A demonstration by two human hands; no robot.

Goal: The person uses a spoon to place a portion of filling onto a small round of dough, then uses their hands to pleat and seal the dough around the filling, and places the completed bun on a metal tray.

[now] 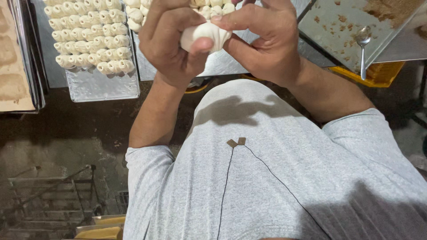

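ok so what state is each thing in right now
white pleated dough dumpling: pinched between both hands
left hand: closed on it
right hand: closed on it
left metal tray: filled with rows of dumplings
metal spoon: lying on crumb-flecked steel tray

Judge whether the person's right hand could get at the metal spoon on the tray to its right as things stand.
Probably not at once: the right hand and left hand both pinch the dough piece. The spoon lies uncovered on the metal tray, with nothing between.
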